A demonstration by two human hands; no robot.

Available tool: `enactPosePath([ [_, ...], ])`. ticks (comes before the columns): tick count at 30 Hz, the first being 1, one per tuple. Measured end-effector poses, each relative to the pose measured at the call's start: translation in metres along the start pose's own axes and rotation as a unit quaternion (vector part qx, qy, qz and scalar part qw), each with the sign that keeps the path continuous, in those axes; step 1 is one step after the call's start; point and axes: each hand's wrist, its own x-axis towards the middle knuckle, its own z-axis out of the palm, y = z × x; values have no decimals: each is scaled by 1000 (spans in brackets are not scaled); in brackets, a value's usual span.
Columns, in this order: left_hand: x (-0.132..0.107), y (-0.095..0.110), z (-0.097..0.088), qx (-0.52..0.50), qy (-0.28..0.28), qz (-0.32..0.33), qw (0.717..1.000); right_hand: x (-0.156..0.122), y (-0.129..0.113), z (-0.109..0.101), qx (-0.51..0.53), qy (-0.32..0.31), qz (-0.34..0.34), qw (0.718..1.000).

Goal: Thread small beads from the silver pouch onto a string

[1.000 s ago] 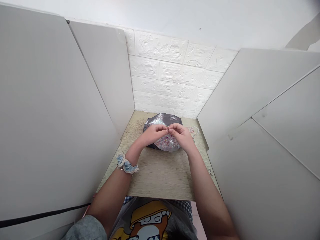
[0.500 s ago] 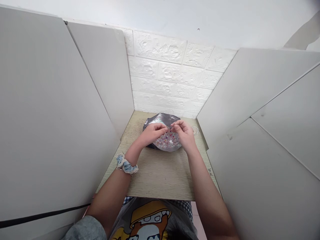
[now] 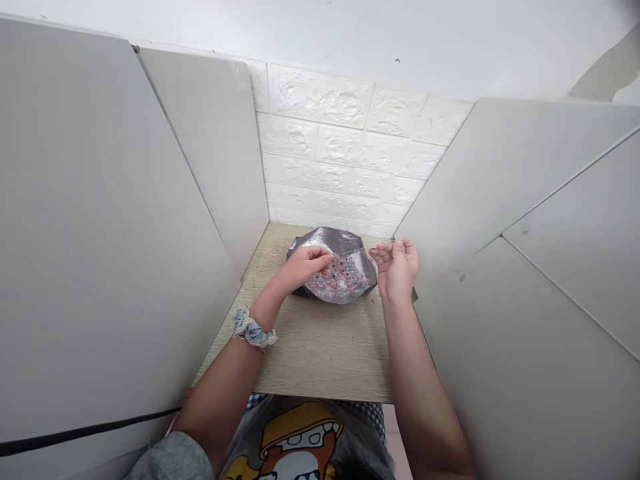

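Note:
A thin clear thread [image 3: 356, 250] runs nearly straight between my two hands, above a silvery bag. My left hand [image 3: 313, 261] pinches one part of it over the bag's left side. Over to the right, past the bag's edge, my right hand [image 3: 397, 263] pinches the thread between thumb and forefinger, palm partly turned up; a small dark bead seems to sit by its fingertips. Many small pink, white and red beads [image 3: 337, 283] lie in the silvery bag [image 3: 327, 237], which rests on the table. Its left side is partly covered by my left hand.
The narrow wood-grain table [image 3: 325, 347] is hemmed in by a grey panel [image 3: 215, 153] on the left and another panel [image 3: 480, 180] on the right. A white brick-patterned wall [image 3: 345, 147] closes off the back.
My right hand has moved right, away from my left hand, and turned its palm up. The thread now stretches between them. My left hand has stayed almost in place.

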Motion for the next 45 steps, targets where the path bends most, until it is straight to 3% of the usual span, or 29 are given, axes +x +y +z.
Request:
enactPosePath([
  [9,2,-3,0,2,10,5,1000,1,-2,-1,6,2,-21,1000],
  [21,0,-1,-2,11,21,14,1000,8,-1,-6,11,88,-59,994],
  [26,2,-3,-2,12,27,12,999,7,-3,-5,-53,112,-110,986],
  [30,3,-5,-2,20,25,-9,999,4,-25,17,-94,72,-214,970],
  [36,2,-4,-2,50,-2,13,999,17,-89,75,-103,-70,-352,928],
  [40,3,-4,0,67,-9,11,998,25,-120,106,-110,-148,-401,897],
  [45,2,-7,3,-102,-20,-60,993,31,-138,123,-132,-188,-442,867],
])
